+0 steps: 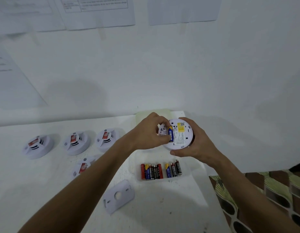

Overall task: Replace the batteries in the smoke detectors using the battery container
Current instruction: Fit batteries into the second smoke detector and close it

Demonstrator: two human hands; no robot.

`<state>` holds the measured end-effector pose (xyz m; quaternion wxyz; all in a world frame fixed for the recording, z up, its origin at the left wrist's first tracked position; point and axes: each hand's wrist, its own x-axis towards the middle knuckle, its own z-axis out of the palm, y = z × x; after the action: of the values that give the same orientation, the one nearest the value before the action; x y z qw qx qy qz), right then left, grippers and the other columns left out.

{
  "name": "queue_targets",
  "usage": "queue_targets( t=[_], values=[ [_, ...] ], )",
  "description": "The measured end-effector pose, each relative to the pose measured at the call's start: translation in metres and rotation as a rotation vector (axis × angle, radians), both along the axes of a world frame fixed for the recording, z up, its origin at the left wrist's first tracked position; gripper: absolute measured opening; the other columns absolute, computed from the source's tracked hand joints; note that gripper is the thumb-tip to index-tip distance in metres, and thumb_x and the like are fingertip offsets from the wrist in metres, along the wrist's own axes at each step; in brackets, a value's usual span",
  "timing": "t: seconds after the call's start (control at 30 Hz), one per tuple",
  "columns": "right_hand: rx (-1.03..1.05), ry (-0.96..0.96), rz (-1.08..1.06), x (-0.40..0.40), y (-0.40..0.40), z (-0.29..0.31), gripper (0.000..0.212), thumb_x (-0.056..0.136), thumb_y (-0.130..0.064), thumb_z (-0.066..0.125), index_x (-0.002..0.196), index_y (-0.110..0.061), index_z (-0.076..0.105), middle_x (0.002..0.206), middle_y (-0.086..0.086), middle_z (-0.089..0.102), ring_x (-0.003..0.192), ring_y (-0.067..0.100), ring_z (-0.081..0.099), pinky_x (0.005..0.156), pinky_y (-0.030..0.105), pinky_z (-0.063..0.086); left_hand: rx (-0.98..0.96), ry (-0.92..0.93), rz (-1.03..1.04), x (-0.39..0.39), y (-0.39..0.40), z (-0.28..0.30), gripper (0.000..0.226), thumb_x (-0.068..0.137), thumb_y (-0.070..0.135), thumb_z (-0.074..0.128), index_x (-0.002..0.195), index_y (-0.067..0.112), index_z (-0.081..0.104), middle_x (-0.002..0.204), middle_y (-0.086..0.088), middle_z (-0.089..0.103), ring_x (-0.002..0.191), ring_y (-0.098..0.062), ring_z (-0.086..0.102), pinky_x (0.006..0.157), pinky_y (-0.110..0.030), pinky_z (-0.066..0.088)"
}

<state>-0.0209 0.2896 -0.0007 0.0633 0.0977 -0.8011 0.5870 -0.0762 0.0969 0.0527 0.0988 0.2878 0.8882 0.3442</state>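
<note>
Now R hand [194, 142] cups detector [179, 134] w/ clenched grip, L hand [149, 133] pinching battery [170, 134].

A white table [171, 207] fills the lower half of the frame, its far edge against a white wall. At centre left, three white smoke detectors [38, 146] [77, 142] [107, 139] lie on it in a row, each with a red label. A fourth detector [82, 167] lies just below them, partly hidden by a forearm. At lower centre lies a white mounting plate [118, 196], apart from the rest. To its upper right sits a clear battery container [189, 172] holding two clusters of batteries [151, 171] [173, 169]. A pale lid or tray [142, 115] lies near the far edge at centre.
</note>
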Motion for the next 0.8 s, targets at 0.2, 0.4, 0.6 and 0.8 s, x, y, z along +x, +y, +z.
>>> queue_targets(
  t=[0.2, 0.4, 0.6, 0.8],
  values=[
    [0.011, 0.015, -0.031, 0.001, -0.007, -0.003, 0.083, 0.048, -0.013, 0.092, 0.118, -0.037, 0.053, 0.108, -0.018, 0.066, 0.100, 0.007, 0.064, 0.081, 0.019, 0.055, -0.102, -0.041, 0.008, 0.000, 0.002, 0.000, 0.047, 0.079, 0.040, 0.075, 0.119, 0.024, 0.056, 0.113, 0.003, 0.041, 0.098, -0.010, 0.050, 0.068, -0.004, 0.035],
    [0.023, 0.026, -0.017, -0.002, -0.006, -0.003, 0.085, 0.051, 0.000, 0.094, 0.118, -0.035, 0.054, 0.108, -0.017, 0.066, 0.099, 0.005, 0.064, 0.077, 0.016, 0.054, -0.082, -0.082, 0.028, -0.003, 0.003, -0.001, 0.042, 0.081, 0.033, 0.075, 0.110, 0.024, 0.047, 0.114, 0.004, 0.042, 0.100, -0.012, 0.046, 0.067, -0.008, 0.036],
    [0.024, 0.011, -0.003, -0.005, -0.002, -0.006, 0.085, 0.053, 0.000, 0.093, 0.123, -0.029, 0.055, 0.107, -0.012, 0.067, 0.099, 0.010, 0.065, 0.079, 0.020, 0.056, 0.012, 0.007, -0.003, -0.002, 0.005, 0.000, 0.029, 0.086, 0.029, 0.071, 0.099, 0.021, 0.046, 0.098, 0.006, 0.053, 0.086, -0.013, 0.051, 0.061, -0.013, 0.039],
    [-0.008, -0.018, -0.056, -0.003, 0.008, -0.013, 0.087, 0.052, 0.003, 0.092, 0.123, -0.026, 0.052, 0.109, -0.013, 0.065, 0.102, 0.002, 0.062, 0.082, 0.018, 0.054, 0.457, -0.100, 0.237, -0.019, 0.004, -0.005, 0.019, 0.085, 0.011, 0.071, 0.095, 0.012, 0.055, 0.089, -0.007, 0.070, 0.074, -0.019, 0.067, 0.068, -0.035, 0.054]
  ],
)
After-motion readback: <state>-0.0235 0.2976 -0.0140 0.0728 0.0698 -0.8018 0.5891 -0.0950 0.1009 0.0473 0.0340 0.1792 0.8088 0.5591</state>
